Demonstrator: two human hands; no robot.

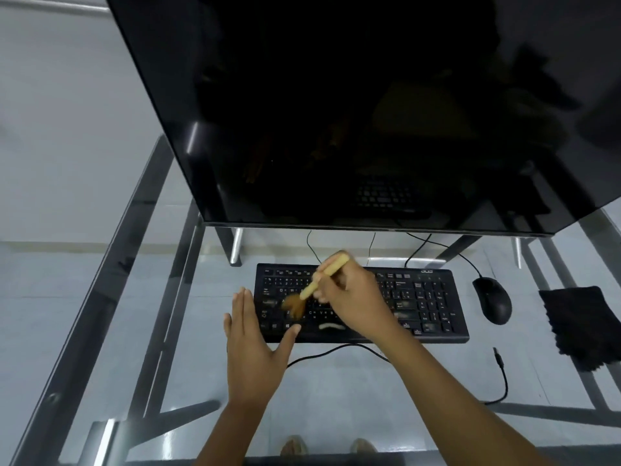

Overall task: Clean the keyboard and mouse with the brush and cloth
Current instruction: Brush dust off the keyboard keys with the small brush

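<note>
A black keyboard [423, 301] lies on the glass desk in front of the monitor. My right hand [353, 297] grips a wooden-handled brush [322, 279] above the keyboard's middle. The blurred brown bristles touch the left-hand keys. With straight fingers, my left hand [252, 341] lies flat at the keyboard's left front corner, its thumb on the front edge. A black mouse [492, 299] sits to the right of the keyboard. Further right, a black cloth [581, 324] is spread on the desk.
A large dark monitor [353, 112] leans over the back of the glass desk [100, 297] on metal legs. Black cables [336, 349] run in front of the keyboard and off to the right. Through the glass I see the floor and my feet.
</note>
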